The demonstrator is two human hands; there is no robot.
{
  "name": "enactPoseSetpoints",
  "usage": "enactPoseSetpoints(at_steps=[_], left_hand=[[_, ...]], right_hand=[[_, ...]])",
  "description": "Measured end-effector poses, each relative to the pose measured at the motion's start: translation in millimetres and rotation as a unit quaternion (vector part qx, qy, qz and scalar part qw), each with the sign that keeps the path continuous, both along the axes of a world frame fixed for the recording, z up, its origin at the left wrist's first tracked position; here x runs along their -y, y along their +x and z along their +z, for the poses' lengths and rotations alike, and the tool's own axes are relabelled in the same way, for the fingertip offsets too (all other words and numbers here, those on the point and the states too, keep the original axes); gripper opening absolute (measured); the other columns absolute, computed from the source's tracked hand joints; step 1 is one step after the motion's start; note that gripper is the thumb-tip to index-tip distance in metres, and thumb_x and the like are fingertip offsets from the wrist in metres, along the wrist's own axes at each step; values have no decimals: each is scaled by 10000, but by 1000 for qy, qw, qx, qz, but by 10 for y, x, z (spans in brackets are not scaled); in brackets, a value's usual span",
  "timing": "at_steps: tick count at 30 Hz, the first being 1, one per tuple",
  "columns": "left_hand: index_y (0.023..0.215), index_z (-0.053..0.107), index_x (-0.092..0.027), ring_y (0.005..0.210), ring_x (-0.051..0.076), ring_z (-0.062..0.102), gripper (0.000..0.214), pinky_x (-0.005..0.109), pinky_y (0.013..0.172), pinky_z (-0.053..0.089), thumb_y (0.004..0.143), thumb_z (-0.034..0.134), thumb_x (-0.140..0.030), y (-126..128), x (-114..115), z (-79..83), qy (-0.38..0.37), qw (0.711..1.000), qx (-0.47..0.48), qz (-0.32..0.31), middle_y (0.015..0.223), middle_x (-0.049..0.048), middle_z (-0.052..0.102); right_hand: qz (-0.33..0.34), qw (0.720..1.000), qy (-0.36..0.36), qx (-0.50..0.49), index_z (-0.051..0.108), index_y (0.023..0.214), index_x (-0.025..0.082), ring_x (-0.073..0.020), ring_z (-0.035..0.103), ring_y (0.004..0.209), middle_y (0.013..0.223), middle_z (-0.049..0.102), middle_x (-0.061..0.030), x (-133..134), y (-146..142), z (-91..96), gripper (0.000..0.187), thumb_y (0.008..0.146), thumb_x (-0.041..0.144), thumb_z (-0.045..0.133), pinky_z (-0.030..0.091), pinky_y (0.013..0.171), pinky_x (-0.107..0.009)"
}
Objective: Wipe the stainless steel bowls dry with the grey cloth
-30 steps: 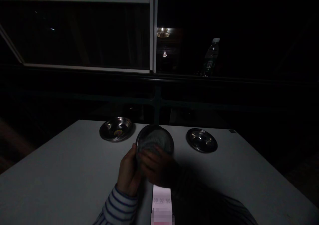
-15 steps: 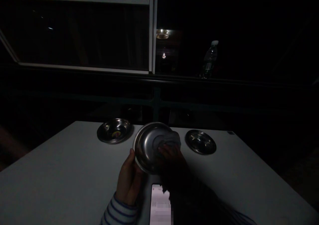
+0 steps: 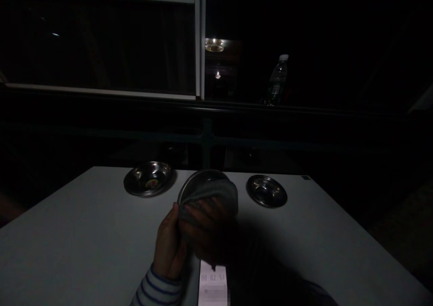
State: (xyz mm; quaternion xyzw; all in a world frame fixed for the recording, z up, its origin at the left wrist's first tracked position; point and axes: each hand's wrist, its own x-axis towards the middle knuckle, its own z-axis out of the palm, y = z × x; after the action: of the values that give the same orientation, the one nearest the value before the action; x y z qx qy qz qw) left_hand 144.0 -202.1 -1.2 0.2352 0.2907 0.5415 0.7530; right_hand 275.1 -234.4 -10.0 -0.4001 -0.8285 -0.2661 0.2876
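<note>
My left hand (image 3: 168,247) grips the near left rim of a steel bowl (image 3: 199,179) that is tilted up above the white table (image 3: 84,234). My right hand (image 3: 208,227) presses a grey cloth (image 3: 211,193) against the inside of that bowl, fingers curled on the cloth. The cloth covers most of the bowl's inside. The scene is very dark.
Two more steel bowls rest on the far part of the table, one at the left (image 3: 148,178) with a small coloured sticker inside, one at the right (image 3: 266,190). A lit phone (image 3: 212,283) lies by the near edge. A plastic bottle (image 3: 277,81) stands on the dark ledge behind.
My right hand has swept the cloth from the bowl's right side back across its middle, covering the shiny inside. The left hand keeps its hold on the rim.
</note>
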Motion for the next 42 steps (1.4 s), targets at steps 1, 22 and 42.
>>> enactPoseSetpoints(at_steps=[1, 22, 42], left_hand=[[875, 625, -119, 750, 172, 617, 252, 282, 696, 489, 694, 611, -292, -4, 0, 8, 5, 1000, -8, 2, 783, 43, 669], [694, 611, -154, 559, 119, 490, 202, 211, 559, 407, 690, 594, -355, -29, 28, 86, 154, 960, -224, 64, 582, -13, 569], [887, 643, -136, 874, 215, 601, 252, 305, 765, 476, 696, 600, -296, -139, -130, 117, 2, 999, -32, 18, 832, 70, 680]], right_hand=[[-15, 1000, -5, -15, 451, 1180, 246, -250, 282, 1224, 1315, 392, -43, -8, 38, 5, 396, 802, 358, 422, 260, 980, -488], [25, 996, -50, -71, 505, 1099, 154, -241, 345, 1182, 1240, 470, -91, -127, 6, 245, 394, 785, 358, 383, 235, 1002, -465], [7, 916, -128, -380, 341, 1246, 153, -216, 448, 1136, 1223, 481, -126, -157, 434, 3, 436, 848, 333, 349, 417, 905, -373]])
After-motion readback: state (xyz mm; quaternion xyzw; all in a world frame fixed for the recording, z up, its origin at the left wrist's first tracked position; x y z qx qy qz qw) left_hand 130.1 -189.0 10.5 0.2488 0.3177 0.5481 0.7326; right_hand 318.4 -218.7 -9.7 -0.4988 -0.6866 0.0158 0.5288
